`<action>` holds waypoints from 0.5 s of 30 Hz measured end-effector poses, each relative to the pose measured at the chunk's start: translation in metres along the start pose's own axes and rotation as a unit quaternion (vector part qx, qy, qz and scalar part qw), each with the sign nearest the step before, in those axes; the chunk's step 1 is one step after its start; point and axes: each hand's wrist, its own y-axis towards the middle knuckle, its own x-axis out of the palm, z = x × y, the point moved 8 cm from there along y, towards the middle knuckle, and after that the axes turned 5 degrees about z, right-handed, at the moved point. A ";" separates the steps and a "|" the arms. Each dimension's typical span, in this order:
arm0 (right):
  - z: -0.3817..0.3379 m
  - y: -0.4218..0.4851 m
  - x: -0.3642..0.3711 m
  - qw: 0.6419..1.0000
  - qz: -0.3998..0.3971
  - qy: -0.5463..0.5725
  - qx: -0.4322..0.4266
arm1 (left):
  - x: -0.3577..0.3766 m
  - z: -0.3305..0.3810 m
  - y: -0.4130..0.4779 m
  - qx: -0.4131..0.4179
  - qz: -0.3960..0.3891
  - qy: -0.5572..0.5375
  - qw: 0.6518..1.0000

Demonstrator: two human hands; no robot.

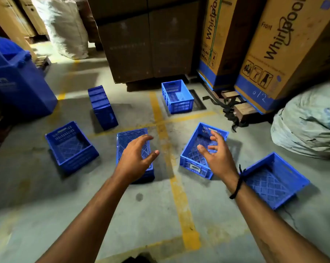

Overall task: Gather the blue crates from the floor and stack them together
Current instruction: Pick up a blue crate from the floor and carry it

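Note:
Several blue plastic crates lie scattered on the concrete floor. An upside-down crate (pixel 125 138) lies under my left hand (pixel 135 157), which hovers over it with fingers spread and holds nothing. My right hand (pixel 216 155) is open above an upright crate (pixel 190 160) right of the yellow line. Another upright crate (pixel 278 184) sits at the near right, one (pixel 71 149) at the left, one (pixel 177 96) at the back. A crate (pixel 102 106) lies overturned at back left.
A blue bin (pixel 16 82) stands at the left. Tall cardboard boxes (pixel 270 48) on wooden pallets and a dark box stack (pixel 147 40) block the back. A grey sack (pixel 310 120) lies at the right, a white sack (pixel 63 27) at back left. Black straps (pixel 230 109) trail on the floor.

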 end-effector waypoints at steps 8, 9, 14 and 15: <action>0.058 0.082 -0.010 0.996 0.064 -0.026 0.064 | 0.059 -0.021 0.097 -0.003 -0.059 -0.027 0.998; 0.064 0.094 -0.012 0.994 0.074 -0.029 0.069 | 0.067 -0.024 0.112 -0.005 -0.063 -0.037 0.997; 0.081 0.145 -0.020 0.989 0.109 -0.044 0.092 | 0.121 -0.026 0.182 -0.012 -0.109 -0.092 0.990; 0.084 0.155 -0.021 0.988 0.112 -0.044 0.096 | 0.134 -0.024 0.193 -0.013 -0.118 -0.099 0.988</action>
